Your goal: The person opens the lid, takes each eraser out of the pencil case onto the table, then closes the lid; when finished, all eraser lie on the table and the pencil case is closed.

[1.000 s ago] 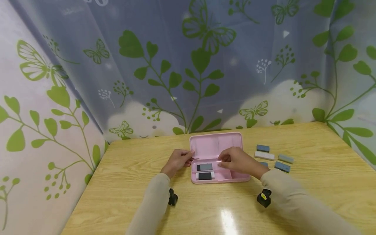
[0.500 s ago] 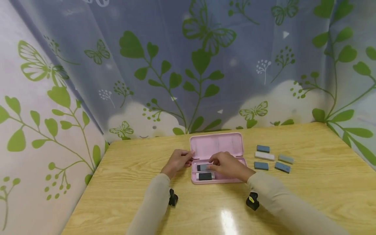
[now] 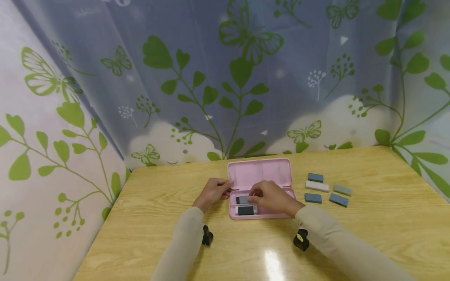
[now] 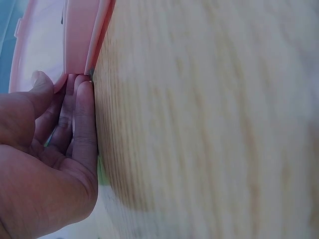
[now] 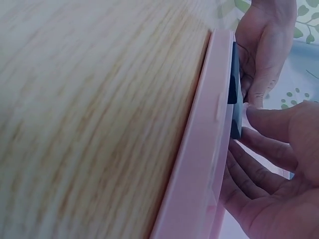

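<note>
- Gray eraser [image 3: 242, 200]: lies in the rear compartment of your open pink case [image 3: 246, 217], between your two hands and directly at the right fingertips.
- Right hand [image 3: 272, 197]: your thumb and forefinger pinch the gray eraser's right end; the other fingers bend over the case.
- Left hand [image 3: 212, 192]: you pinch the case's left edge near the hinge, thumb on the lid [image 3: 260, 173], fingers behind it.
- Edges: the front compartment's wall runs just before the gray eraser; the lid stands at the rear, near the table's back edge.
- Room: table [image 3: 140, 226] surface extends left of the case and toward you; on the right, five small blocks [image 3: 317, 186] lie well apart from the case.
- Direction: the gray eraser's long axis runs left to right, dark end leftward, parallel to the black-sleeved white eraser [image 3: 246, 210] in front and to the case's length.
</note>
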Available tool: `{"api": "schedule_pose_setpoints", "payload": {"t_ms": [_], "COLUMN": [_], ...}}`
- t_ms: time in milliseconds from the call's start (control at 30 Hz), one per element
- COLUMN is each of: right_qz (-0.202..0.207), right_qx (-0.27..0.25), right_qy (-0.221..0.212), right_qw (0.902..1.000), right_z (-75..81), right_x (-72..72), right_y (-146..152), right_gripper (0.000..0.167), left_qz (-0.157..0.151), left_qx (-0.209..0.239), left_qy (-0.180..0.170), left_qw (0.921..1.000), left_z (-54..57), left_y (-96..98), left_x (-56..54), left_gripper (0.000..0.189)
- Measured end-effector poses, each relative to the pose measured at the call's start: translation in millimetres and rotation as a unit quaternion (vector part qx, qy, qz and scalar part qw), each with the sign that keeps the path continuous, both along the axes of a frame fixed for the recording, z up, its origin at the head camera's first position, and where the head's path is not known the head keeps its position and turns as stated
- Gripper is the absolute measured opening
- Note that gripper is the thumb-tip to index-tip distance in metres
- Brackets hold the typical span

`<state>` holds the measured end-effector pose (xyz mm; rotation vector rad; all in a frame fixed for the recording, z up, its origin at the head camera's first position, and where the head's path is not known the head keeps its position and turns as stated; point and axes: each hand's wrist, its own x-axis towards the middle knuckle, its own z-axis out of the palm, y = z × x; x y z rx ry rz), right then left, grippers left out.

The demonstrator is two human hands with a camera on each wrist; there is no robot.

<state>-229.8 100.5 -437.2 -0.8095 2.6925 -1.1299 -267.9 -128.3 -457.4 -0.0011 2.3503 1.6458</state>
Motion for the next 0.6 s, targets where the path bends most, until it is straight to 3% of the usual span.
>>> {"api": "schedule_pose_setpoints", "payload": {"t_ms": [267,600], "right_qz": [-0.018,-0.039], "right_qx": [-0.032,-0.067], "right_qy": [-0.002,0.004], "right_qw": [0.9993,0.9970], "right_z": [5.2,4.3], "right_x": [-0.7,-1.1], "right_y": [-1.6,1.0], "right_gripper": [0.005,0.008], "left_qz": [0.004,-0.001], "left_qx": [-0.009,-0.001], "left_qy": [-0.005,-0.005], "left_qw": [0.9999,1.0000], "left_z": [1.0,2.0], "left_y": [1.0,0.3], "left_x": [-1.2,0.2], "left_gripper": [0.032,0.032]}}
